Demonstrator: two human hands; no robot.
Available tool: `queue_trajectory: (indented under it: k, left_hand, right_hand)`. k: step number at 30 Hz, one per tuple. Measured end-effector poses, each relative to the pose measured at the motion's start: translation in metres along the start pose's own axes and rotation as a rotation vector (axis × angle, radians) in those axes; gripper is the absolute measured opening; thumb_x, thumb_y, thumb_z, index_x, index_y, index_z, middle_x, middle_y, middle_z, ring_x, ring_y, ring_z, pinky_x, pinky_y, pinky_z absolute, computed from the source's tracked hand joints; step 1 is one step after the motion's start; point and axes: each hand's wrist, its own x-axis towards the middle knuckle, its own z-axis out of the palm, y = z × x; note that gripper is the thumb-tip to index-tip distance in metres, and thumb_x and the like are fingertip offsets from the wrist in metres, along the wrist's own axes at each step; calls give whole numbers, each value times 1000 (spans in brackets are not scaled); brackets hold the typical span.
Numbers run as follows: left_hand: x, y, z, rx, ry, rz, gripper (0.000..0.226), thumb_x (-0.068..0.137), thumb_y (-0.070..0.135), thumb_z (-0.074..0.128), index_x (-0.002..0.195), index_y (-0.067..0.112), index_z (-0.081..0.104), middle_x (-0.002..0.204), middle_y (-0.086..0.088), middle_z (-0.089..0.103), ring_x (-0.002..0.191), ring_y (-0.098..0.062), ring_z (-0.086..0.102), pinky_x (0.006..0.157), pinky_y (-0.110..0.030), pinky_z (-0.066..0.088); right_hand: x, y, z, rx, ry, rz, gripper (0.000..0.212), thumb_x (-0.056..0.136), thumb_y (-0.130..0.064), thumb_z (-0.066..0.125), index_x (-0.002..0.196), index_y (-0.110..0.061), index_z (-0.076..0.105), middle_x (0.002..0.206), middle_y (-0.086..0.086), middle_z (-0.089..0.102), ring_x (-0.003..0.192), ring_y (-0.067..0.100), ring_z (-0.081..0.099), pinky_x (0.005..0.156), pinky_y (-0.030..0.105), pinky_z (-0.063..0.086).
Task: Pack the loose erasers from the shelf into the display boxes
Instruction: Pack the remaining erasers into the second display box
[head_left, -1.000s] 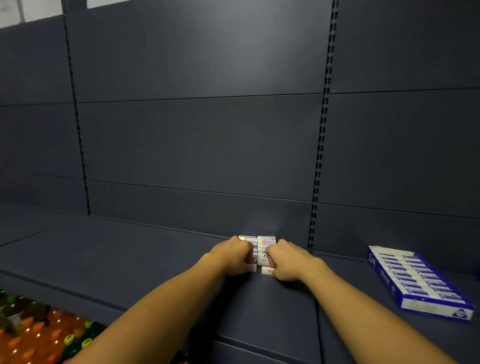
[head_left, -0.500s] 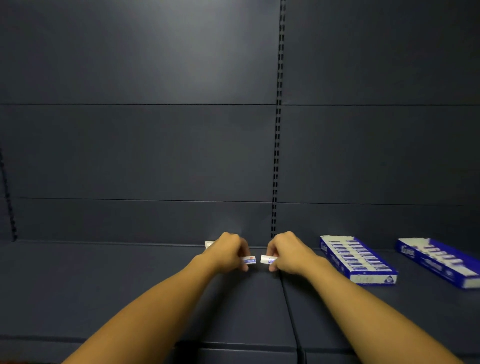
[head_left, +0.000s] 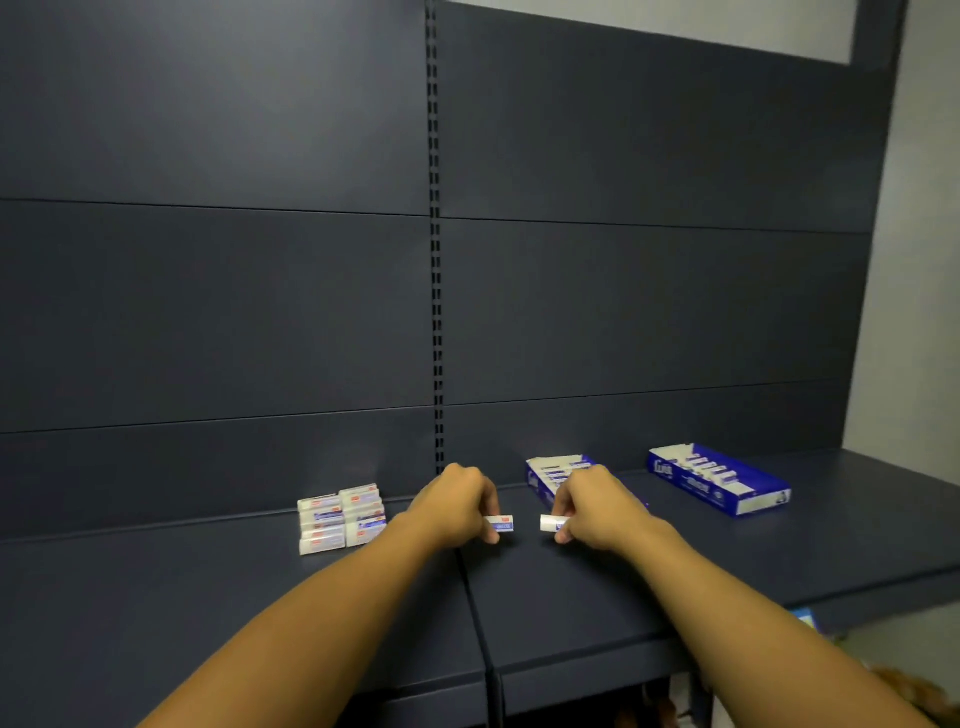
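Packing midway: left hand pinching small white paper-sleeved eraser, right hand pinching another, loose white stack left of grips, part-filled blue cardboard boxes to right.

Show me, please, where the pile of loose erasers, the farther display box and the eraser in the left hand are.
pile of loose erasers (head_left: 342, 517): head view, the middle of the stack.
farther display box (head_left: 719, 486): head view, its blue side wall.
eraser in the left hand (head_left: 501, 523): head view, the end outside the fingers.
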Motion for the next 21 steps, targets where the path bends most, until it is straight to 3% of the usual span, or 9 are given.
queue_trajectory:
  k: [7,14,19,21]
  left_hand:
    - [28,47,21,16,10,36,19,77,19,84,93,17,75,97,0,72,90,-17,68,86,-41,58]
    - [46,104,47,41,37,45,24,80,30,80,96,14,72,99,-1,70,88,-15,65,80,-33,57]
    - [55,151,65,34,28,30,16,79,23,82,88,19,70,98,-3,68,90,-17,64,83,-34,57]
    - [59,170,71,22,33,28,16,79,23,83,88,21,70,92,1,65,88,-15,63,81,-31,55]
  right_hand:
    - [-25,59,-24,-13,25,71,24,75,-20,86,98,-20,77,102,1,70,93,18,65,84,35,56]
    - [-44,123,-45,-2,6,113,21,77,-21,84,97,-20,78,102,2,71,93,18,65,87,36,56]
    - [-61,173,-59,-19,14,115,17,75,-21,86,91,-21,79,96,-2,68,88,16,64,75,29,50]
    - [-67,191,-66,-23,23,114,17,75,-21,86,90,-21,79,98,-1,67,89,17,64,76,31,52]
